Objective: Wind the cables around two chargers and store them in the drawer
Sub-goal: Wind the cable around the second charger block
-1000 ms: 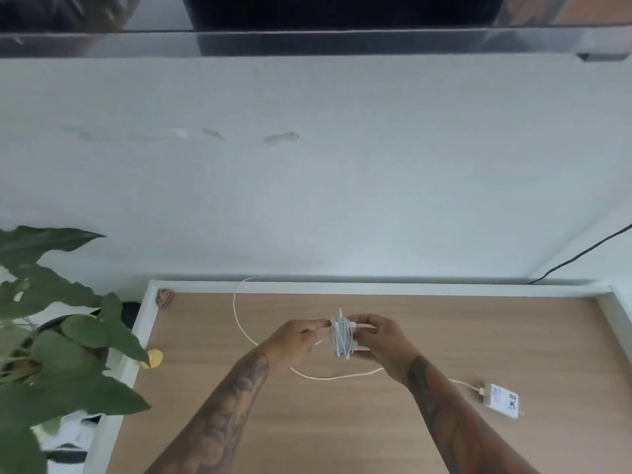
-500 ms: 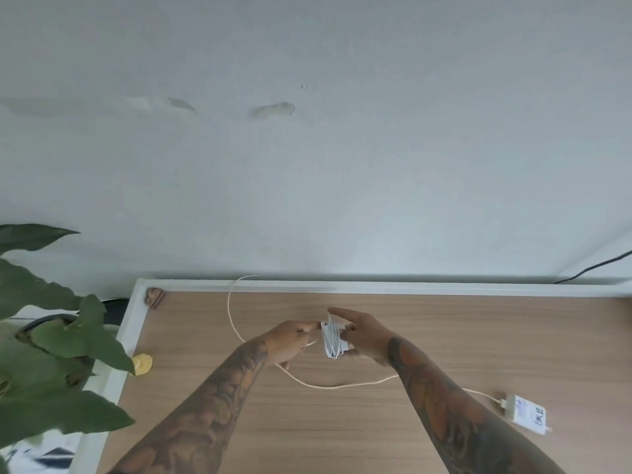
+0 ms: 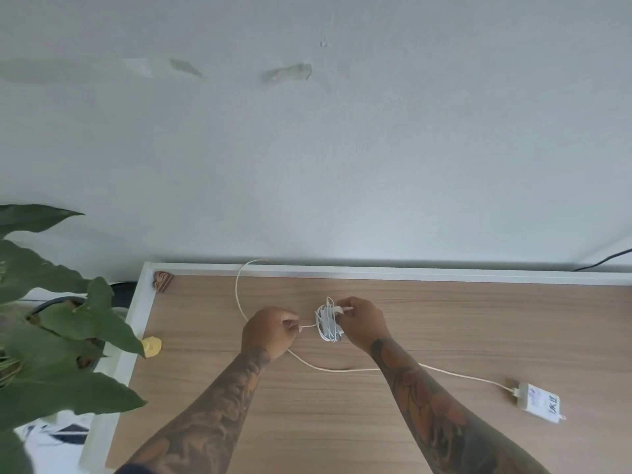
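My right hand [image 3: 362,323] grips a white charger [image 3: 329,323] that has white cable wound in several loops around it, held just above the wooden desk [image 3: 444,319]. My left hand [image 3: 270,331] pinches the free end of that cable right beside the bundle. A second white charger [image 3: 538,402] with a label lies flat at the desk's right. Its long white cable [image 3: 338,369] runs left under my forearms, then curves up to the desk's back edge. No drawer is in view.
A leafy potted plant [image 3: 58,323] stands left of the desk. A small brown object [image 3: 162,280] sits in the back left corner and a yellow item [image 3: 152,347] at the left edge. A black cable [image 3: 605,260] runs along the wall at right.
The view has tilted down, so the dark shelf at the top is gone. My hands stay on the wound charger; the left hand has pulled the cable end closer to the bundle.
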